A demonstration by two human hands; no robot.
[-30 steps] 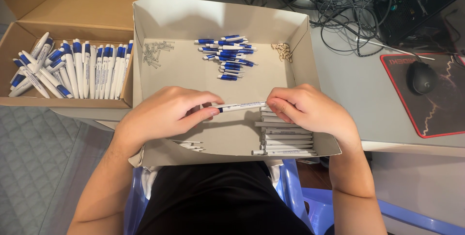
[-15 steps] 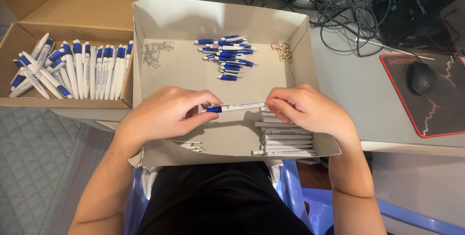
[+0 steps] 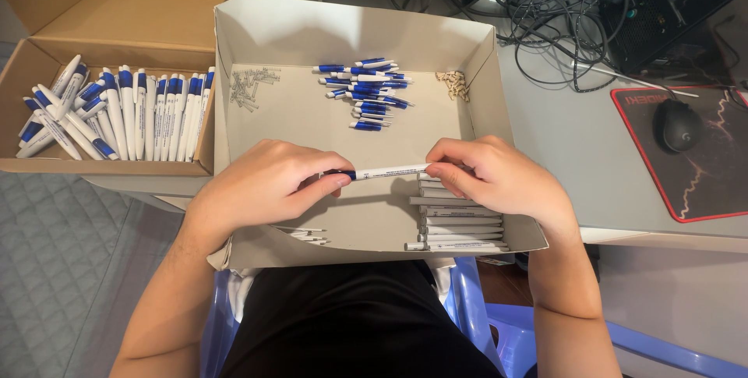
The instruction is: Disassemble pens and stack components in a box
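1. While I hold the pen [image 3: 387,171] level over the middle of the white tray [image 3: 354,31], my left hand [image 3: 269,183] pinches its blue end and my right hand [image 3: 491,175] grips the white barrel.
2. I judge the two halves should stay in line, pressed straight together without bending.
3. White barrels [image 3: 460,226] lie stacked at the tray's near right corner, blue caps [image 3: 366,93] by its far edge.
4. Finished pens [image 3: 117,113] fill the brown box [image 3: 117,4] beside the tray's left wall.
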